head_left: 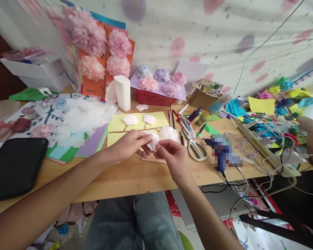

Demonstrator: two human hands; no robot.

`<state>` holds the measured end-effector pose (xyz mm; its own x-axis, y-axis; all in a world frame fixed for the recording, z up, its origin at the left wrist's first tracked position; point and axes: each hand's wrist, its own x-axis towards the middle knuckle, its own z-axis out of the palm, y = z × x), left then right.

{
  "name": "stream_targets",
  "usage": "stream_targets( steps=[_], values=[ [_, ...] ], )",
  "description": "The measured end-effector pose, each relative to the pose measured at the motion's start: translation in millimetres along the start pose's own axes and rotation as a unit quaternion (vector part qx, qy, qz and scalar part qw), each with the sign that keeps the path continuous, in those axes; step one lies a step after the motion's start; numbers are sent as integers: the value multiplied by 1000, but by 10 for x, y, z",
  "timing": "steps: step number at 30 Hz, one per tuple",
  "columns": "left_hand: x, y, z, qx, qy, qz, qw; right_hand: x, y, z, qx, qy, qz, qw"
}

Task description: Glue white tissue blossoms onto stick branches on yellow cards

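Left hand (131, 143): fingers pinching thin white piece (153, 143) | white piece: between both hands, over yellow card (139, 125) on worktop (130, 178) | right hand (176, 154): fingers pinching its other side | step: apparently shaping it by hand | next move: calls for light, even pressure

A crumpled white tissue piece (153, 145) shows pale against a rectangular light-yellow paper sheet (114, 139), which is patterned with thin brown branching lines (118, 132) and spotted with rounded white tissue puffs (130, 119). Ruffled pink tissue pompoms (119, 43) — one more peach — brighten flat orange cards (90, 88). The long wooden table (135, 182) is honey-brown, the latticed plastic basket (155, 98) red; the draped white cloth (156, 24) carries pink and mauve blotches — plus small grey specks.
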<state>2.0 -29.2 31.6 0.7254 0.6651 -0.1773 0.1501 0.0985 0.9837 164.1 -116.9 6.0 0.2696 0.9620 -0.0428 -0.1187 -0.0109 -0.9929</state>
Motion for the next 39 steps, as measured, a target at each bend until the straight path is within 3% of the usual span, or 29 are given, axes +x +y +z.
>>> stream_targets(
  steps=[9, 18, 24, 33, 36, 39],
  values=[
    [-13, -174, -39, -55, 50, -11, 997, -54, 129, 73, 60, 27, 10, 998],
    [-91, -117, 13, -61, 70, 22, 995, -100, 135, 92, 64, 5, -5, 998],
    [-114, -103, 25, -29, 79, 46, 995, -135, 98, 100, -14, 2, -88, 996],
    [-131, -121, 35, -21, 84, 64, 994, -209, 113, 57, -137, -13, -206, 969],
    [-130, -130, 39, 5, 83, 64, 994, -248, 67, 26, -129, -24, -188, 973],
    [-131, -141, 60, 8, 82, 61, 995, -253, 46, 2, -70, -8, -117, 991]
  ],
)
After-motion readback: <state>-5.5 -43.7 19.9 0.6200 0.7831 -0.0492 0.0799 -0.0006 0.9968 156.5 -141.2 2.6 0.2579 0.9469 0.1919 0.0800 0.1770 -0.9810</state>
